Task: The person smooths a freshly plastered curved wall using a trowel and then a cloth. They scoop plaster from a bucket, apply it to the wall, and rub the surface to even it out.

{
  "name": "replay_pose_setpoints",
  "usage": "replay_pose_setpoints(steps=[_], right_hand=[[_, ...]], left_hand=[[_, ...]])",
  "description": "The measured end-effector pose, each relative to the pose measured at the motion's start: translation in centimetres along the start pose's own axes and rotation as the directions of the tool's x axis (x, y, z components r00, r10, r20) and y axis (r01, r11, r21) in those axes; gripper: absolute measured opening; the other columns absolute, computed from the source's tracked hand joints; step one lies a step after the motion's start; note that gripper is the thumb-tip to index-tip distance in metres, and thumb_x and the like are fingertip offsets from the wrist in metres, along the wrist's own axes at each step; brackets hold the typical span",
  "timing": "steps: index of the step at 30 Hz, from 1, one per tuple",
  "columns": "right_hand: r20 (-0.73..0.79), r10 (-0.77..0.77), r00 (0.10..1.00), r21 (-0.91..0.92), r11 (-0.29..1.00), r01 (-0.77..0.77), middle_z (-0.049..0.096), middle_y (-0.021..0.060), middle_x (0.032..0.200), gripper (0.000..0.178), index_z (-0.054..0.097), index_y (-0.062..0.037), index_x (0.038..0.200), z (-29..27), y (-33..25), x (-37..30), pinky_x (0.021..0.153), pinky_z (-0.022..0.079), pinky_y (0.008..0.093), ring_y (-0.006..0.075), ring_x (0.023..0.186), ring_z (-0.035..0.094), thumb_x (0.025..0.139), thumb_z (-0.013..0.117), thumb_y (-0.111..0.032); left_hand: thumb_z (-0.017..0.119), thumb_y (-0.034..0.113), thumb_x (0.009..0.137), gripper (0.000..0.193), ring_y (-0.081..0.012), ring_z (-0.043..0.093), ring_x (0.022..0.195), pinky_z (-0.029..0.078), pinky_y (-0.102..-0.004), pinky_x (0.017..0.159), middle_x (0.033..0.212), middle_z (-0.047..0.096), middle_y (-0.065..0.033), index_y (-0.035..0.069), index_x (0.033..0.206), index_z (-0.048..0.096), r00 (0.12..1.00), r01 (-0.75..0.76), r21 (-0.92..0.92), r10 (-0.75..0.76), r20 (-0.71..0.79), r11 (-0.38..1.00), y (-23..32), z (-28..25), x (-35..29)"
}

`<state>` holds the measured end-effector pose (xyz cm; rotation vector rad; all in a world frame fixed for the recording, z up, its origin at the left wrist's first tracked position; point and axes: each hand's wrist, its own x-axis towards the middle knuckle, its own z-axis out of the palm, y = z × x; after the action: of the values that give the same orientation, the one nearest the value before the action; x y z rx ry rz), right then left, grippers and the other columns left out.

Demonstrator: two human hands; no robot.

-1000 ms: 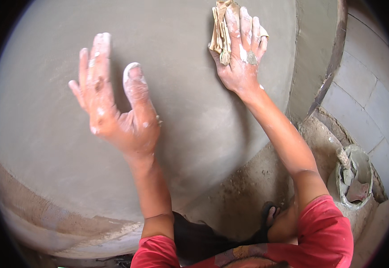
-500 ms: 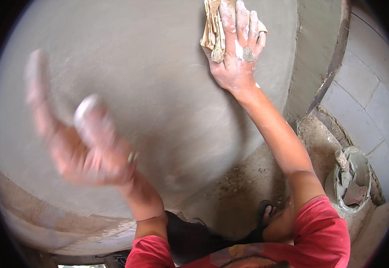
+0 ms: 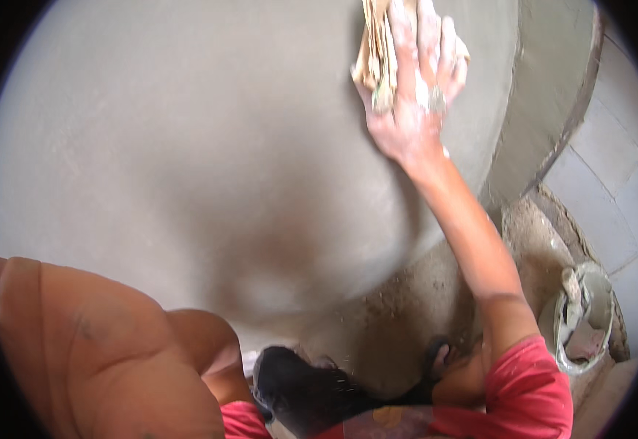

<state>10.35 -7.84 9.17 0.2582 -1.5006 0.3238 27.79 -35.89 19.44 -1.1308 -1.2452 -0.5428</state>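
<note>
High in the picture, my right hand point(image 3: 414, 110) presses a folded tan pad point(image 3: 379, 62), paper or cloth by its look, against a smooth grey plastered surface point(image 3: 187, 124). The pad's layered edge shows left of the fingers, which lie long over it, with the thumb side around its lower edge. White and grey smears coat the fingers and the back of that hand. My left hand point(image 3: 106, 351) looms very large at the lower left, close to the camera. Its fingers are not visible, so whether it holds anything cannot be seen.
At the right stands a mortar-smeared bucket point(image 3: 553, 322) with a handled tool point(image 3: 572, 285) and a reddish piece point(image 3: 584, 342) in it. A raised plastered edge point(image 3: 553, 95) borders the grey surface, with pale tiles point(image 3: 608, 146) beyond. Rough floor point(image 3: 407, 314) lies below.
My left hand has swung from over the grey surface down and toward the camera. The right hand and pad appear slightly farther right and lower in view, still against the surface.
</note>
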Motion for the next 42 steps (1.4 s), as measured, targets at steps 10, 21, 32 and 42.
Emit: replay_pose_setpoints(steps=[10, 21, 32, 42], right_hand=[[0.136, 0.032, 0.99, -0.072, 0.997, -0.023, 0.035, 0.0347, 0.163, 0.073, 0.044, 0.0035, 0.157, -1.6, 0.0, -0.7, 0.122, 0.018, 0.0656, 0.0579, 0.149, 0.032, 0.092, 0.061, -0.024], [0.061, 0.042, 0.997, -0.039, 0.998, -0.04, 0.036, 0.0334, 0.163, 0.072, 0.042, -0.0005, 0.158, -3.0, -2.7, 3.0, 0.12, 0.019, 0.0686, 0.0558, 0.15, 0.032, 0.097, 0.059, -0.033], [0.287, 0.148, 0.947, -0.089, 0.988, -0.127, 0.025, 0.0303, 0.17, 0.084, 0.037, -0.0042, 0.164, -1.8, -0.1, -1.8, 0.122, 0.006, 0.0681, 0.0553, 0.156, 0.02, 0.087, 0.066, -0.023], [0.299, 0.149, 0.942, -0.019, 0.988, -0.15, 0.026, 0.0297, 0.17, 0.09, 0.035, -0.0063, 0.165, -1.2, 0.5, -1.8, 0.123, 0.004, 0.0667, 0.0563, 0.155, 0.019, 0.081, 0.066, -0.015]], left_hand=[[0.059, 0.021, 0.1, 0.059, -0.0421, 0.046, 0.148, 0.028, -0.0648, 0.124, 0.158, 0.05, -0.0232, 0.0, 0.154, 0.048, 0.998, -0.003, 0.066, -0.001, 0.063, 0.998, 0.0, -0.7, 1.2], [0.063, 0.017, 0.097, 0.062, -0.0406, 0.047, 0.147, 0.03, -0.0606, 0.124, 0.157, 0.052, -0.022, 0.001, 0.155, 0.048, 0.982, -0.184, 0.182, 0.172, 0.078, 0.966, 2.0, 0.0, 2.4], [0.067, 0.014, 0.093, 0.066, -0.0391, 0.048, 0.147, 0.032, -0.0564, 0.123, 0.156, 0.053, -0.0209, 0.002, 0.156, 0.048, 0.985, -0.156, 0.262, 0.132, 0.108, 0.952, 0.2, 0.2, 3.6], [0.071, 0.011, 0.09, 0.07, -0.0378, 0.049, 0.146, 0.035, -0.0526, 0.123, 0.155, 0.055, -0.0198, 0.003, 0.156, 0.047, 0.962, -0.229, 0.299, 0.168, 0.215, 0.926, 0.1, 0.1, 6.4]])
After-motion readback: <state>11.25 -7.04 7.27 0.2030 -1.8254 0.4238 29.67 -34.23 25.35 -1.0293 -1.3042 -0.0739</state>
